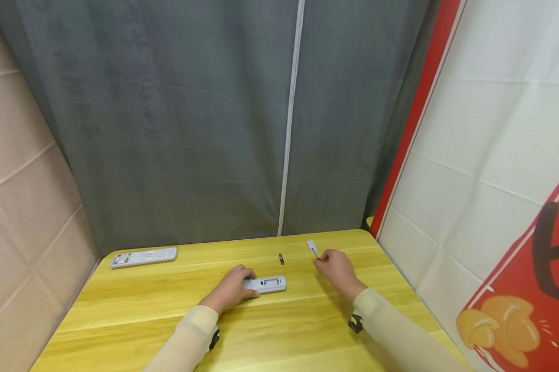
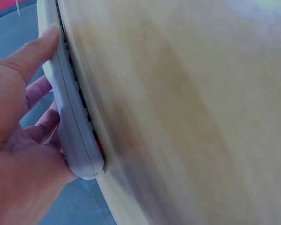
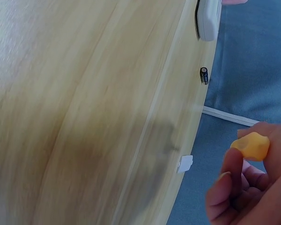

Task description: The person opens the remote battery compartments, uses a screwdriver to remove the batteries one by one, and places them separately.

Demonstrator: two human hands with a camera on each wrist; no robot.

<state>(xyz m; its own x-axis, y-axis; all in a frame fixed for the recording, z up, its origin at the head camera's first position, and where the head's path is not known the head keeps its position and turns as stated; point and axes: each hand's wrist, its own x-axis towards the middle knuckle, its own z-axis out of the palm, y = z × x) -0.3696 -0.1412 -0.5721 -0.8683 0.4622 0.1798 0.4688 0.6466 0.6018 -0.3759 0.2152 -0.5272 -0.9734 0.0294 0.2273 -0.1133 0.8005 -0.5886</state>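
My left hand (image 1: 232, 288) grips one end of a light grey remote control (image 1: 272, 284), thumb on the near edge and fingers on the far edge. The remote lies back up with its battery compartment uncovered. In the left wrist view the thumb presses the side of the remote (image 2: 70, 108). My right hand (image 1: 337, 267) pinches what looks like a small screwdriver; its thin shaft (image 1: 314, 251) shows in the head view, its yellow handle (image 3: 254, 146) in the right wrist view. Close beyond lies a small white battery cover (image 1: 312, 245). A black battery (image 1: 281, 259) lies behind the remote.
Another remote control (image 1: 144, 257), buttons up, lies at the far left of the yellow wooden table (image 1: 270, 341). A grey curtain (image 1: 191, 129) hangs behind the back edge. Light fabric walls stand at left and right, the right one (image 1: 474, 129) with red print.
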